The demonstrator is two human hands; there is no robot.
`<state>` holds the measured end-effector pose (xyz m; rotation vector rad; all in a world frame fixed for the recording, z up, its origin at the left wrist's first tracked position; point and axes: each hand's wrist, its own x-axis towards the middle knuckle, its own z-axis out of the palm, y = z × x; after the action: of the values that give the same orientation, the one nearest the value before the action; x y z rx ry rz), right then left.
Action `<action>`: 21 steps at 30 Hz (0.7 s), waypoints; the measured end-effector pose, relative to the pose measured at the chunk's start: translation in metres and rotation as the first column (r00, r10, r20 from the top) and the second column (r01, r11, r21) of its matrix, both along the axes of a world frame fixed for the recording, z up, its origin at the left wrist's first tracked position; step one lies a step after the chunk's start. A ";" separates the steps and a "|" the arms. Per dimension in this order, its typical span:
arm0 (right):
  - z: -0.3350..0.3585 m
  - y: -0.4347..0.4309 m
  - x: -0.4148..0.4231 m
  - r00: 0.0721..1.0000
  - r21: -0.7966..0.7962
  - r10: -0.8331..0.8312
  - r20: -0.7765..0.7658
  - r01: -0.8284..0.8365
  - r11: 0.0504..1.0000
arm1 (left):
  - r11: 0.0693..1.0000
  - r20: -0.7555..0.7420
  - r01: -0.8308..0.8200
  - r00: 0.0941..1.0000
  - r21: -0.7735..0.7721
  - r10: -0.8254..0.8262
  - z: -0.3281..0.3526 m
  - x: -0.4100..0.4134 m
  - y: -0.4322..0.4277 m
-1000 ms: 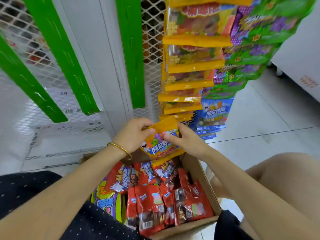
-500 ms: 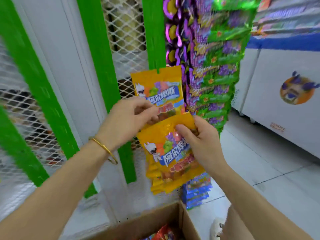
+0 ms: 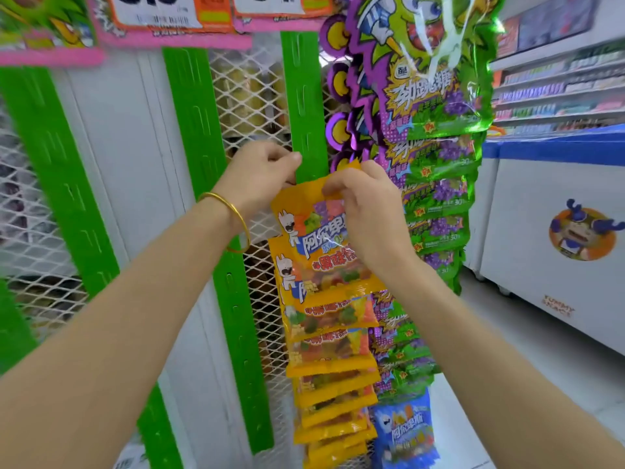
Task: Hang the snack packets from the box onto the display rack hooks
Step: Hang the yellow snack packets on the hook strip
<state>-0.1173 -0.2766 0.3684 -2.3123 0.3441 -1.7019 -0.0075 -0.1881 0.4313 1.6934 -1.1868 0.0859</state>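
Pinching pkt (image 3: 306, 211) (yellow): R hand (image 3: 367, 211); L hand (image 3: 260, 176) at strip (image 3: 304, 96).

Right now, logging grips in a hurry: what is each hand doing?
Left hand: fingers curled at the green strip; what it holds cannot be told.
Right hand: pinches the top of the orange packet.

"阿尔卑斯" on blue packet (image 3: 406, 431), "阿尔卑" on orange packet (image 3: 314, 238), "yummy snack" on freezer (image 3: 521, 252)

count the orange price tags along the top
2: one price tag top left of centre; the other just right of it, above a green strip. Both cropped; more may be hidden.
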 end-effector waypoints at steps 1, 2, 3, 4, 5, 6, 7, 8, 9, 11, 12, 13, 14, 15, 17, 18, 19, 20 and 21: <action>0.002 -0.001 0.004 1.000 0.003 -0.010 0.011 0.010 1.000 | 0.999 0.034 -0.008 0.999 0.034 0.007 0.003 0.002 0.000; 0.004 -0.003 0.008 0.999 0.008 -0.022 0.027 0.021 1.000 | 0.998 0.057 -0.018 0.998 0.060 0.015 0.005 0.004 0.000; 0.005 -0.003 0.010 0.999 0.007 -0.029 0.040 0.029 1.000 | 0.997 0.074 -0.029 0.997 0.078 0.023 0.008 0.005 0.000; 0.007 -0.004 0.012 0.998 0.004 -0.034 0.052 0.033 0.999 | 0.995 0.091 -0.040 0.995 0.090 0.031 0.010 0.006 -0.001; 0.008 -0.004 0.015 0.998 0.001 -0.038 0.056 0.038 0.999 | 0.994 0.103 -0.049 0.994 0.102 0.039 0.011 0.006 -0.002; 0.009 -0.004 0.016 0.998 0.004 -0.044 0.053 0.044 0.999 | 0.992 0.112 -0.061 0.993 0.112 0.049 0.012 0.006 -0.003; 0.010 -0.005 0.018 0.998 0.011 -0.051 0.047 0.050 0.999 | 0.990 0.116 -0.073 0.992 0.120 0.059 0.012 0.005 -0.005; 0.010 -0.005 0.019 0.997 0.016 -0.059 0.045 0.058 0.998 | 0.988 0.109 -0.083 0.992 0.127 0.069 0.013 0.006 -0.007; 0.010 -0.004 0.020 0.997 0.021 -0.068 0.044 0.067 0.998 | 0.988 0.092 -0.085 0.993 0.129 0.074 0.013 0.005 -0.008; 0.009 -0.005 0.020 0.996 0.025 -0.086 0.038 0.085 0.996 | 0.989 0.056 -0.081 0.996 0.127 0.075 0.012 0.006 -0.010; 0.008 -0.005 0.021 0.995 0.028 -0.092 0.037 0.091 0.995 | 0.988 0.051 -0.085 0.996 0.127 0.080 0.012 0.006 -0.011; 0.007 -0.004 0.021 0.994 0.028 -0.098 0.040 0.096 0.995 | 0.988 0.049 -0.090 0.995 0.125 0.084 0.011 0.006 -0.012; 0.006 -0.004 0.021 0.994 0.022 -0.104 0.045 0.104 0.994 | 0.989 0.045 -0.091 0.995 0.121 0.086 0.010 0.006 -0.012; 0.004 -0.003 0.022 0.992 0.012 -0.112 0.050 0.111 0.994 | 0.989 0.040 -0.091 0.995 0.113 0.087 0.009 0.005 -0.012; 0.000 -0.002 0.022 0.991 0.007 -0.120 0.052 0.120 0.993 | 0.990 0.037 -0.097 0.995 0.103 0.094 0.008 0.005 -0.012; -0.001 -0.002 0.022 0.992 0.010 -0.118 0.049 0.118 0.993 | 0.989 0.037 -0.102 0.994 0.103 0.099 0.008 0.005 -0.011; -0.002 -0.002 0.022 0.992 0.013 -0.115 0.046 0.114 0.993 | 0.989 0.037 -0.107 0.994 0.106 0.103 0.008 0.004 -0.011; -0.003 -0.002 0.022 0.993 0.016 -0.113 0.042 0.112 0.994 | 0.988 0.038 -0.110 0.994 0.109 0.106 0.008 0.004 -0.011; -0.003 -0.002 0.021 0.993 0.019 -0.113 0.038 0.112 0.994 | 0.987 0.039 -0.112 0.993 0.112 0.108 0.008 0.004 -0.011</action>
<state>-0.0960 -0.2781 0.3649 -2.2841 0.4874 -1.7865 -0.0038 -0.1987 0.4391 1.8641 -1.1401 0.1157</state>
